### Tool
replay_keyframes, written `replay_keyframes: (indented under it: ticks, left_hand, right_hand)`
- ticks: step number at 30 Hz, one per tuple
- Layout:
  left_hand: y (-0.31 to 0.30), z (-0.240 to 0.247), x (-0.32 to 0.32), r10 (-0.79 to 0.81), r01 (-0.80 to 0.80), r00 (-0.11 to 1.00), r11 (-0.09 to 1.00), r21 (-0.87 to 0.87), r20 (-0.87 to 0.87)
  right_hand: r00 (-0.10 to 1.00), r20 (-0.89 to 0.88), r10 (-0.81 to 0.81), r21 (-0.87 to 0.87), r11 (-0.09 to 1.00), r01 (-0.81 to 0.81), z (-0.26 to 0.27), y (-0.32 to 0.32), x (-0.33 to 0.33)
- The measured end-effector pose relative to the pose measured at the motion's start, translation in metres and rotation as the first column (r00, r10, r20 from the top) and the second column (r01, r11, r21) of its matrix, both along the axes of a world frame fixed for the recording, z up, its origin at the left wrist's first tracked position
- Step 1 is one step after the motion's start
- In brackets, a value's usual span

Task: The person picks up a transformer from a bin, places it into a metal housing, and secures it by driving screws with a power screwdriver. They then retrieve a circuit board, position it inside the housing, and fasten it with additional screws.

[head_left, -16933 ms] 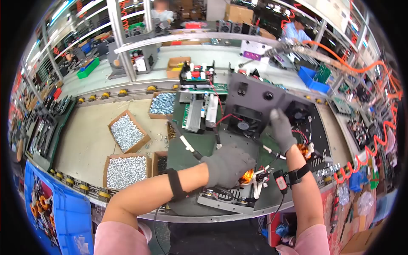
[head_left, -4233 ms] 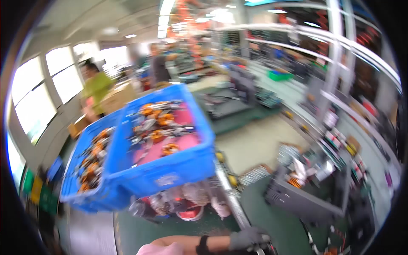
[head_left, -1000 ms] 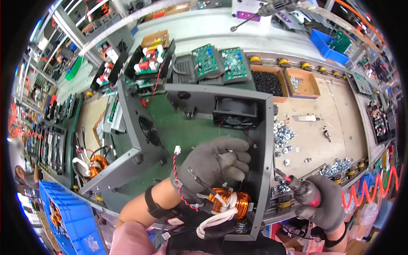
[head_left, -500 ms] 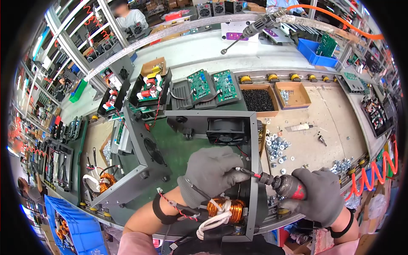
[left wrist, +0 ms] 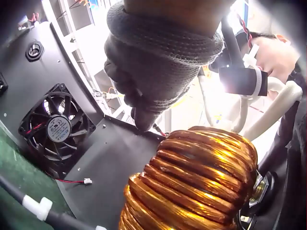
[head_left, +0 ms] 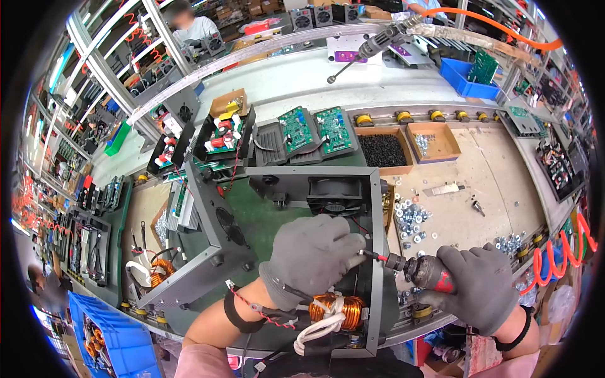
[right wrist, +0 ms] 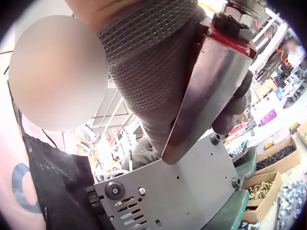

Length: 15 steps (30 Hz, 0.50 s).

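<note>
My right hand [head_left: 476, 286] grips a pneumatic screwdriver [head_left: 432, 276], held level with its bit [head_left: 378, 256] pointing left over the chassis wall. Its silver lever [right wrist: 211, 91] lies along the palm in the right wrist view. My left hand [head_left: 312, 249] is inside the grey metal chassis [head_left: 378, 217], fingers curled, fingertips right at the bit's tip. I cannot tell whether they pinch something there. Below the left wrist sits a copper-wound coil [head_left: 337, 312] with white sleeved leads; it fills the foreground of the left wrist view. A black fan [left wrist: 58, 128] is mounted on the chassis's far wall.
A second grey chassis panel [head_left: 195, 258] stands at left, beside another coil [head_left: 162, 272]. Green circuit boards [head_left: 315, 129] lie behind. To the right are loose bolts [head_left: 413, 220], a box of black screws [head_left: 381, 148] and a coiled red hose [head_left: 554, 255]. Blue bins [head_left: 116, 334] stand lower left.
Earlier my head was turned towards the blue bins. Over the last second the screwdriver has come up and left, its bit now meeting my left fingertips. The last half second shows little movement.
</note>
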State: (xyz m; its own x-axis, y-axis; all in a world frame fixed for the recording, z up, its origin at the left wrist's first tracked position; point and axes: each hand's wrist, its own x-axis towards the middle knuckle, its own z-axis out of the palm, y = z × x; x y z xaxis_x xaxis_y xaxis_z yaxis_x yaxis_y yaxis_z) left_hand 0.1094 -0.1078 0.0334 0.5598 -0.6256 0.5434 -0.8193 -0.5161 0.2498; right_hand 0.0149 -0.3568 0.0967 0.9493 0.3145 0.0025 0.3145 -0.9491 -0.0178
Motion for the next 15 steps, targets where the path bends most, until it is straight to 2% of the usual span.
replay_keyframes:
  ticks: [2, 6, 8, 15]
  left_hand:
    - [-0.003, -0.003, 0.001, -0.096, 0.095, 0.995, 0.994, -0.046, -0.011]
    - [-0.006, -0.008, 0.004, -0.145, 0.135, 0.986, 0.984, -0.116, -0.081]
    - [-0.005, -0.011, 0.005, -0.139, 0.104, 0.979, 0.968, -0.228, -0.146]
    - [-0.004, -0.011, 0.008, -0.141, 0.118, 0.983, 0.976, -0.184, -0.118]
  right_hand:
    - [0.999, 0.05, 0.006, 0.006, 1.0, -0.006, -0.003, 0.0, -0.002]
    - [0.998, 0.059, 0.009, 0.092, 0.996, -0.015, -0.012, -0.004, -0.005]
    - [0.999, 0.03, -0.017, 0.107, 0.994, 0.014, -0.013, -0.008, -0.006]
    - [0.995, 0.081, -0.057, 0.187, 0.981, 0.041, -0.015, -0.018, -0.006]
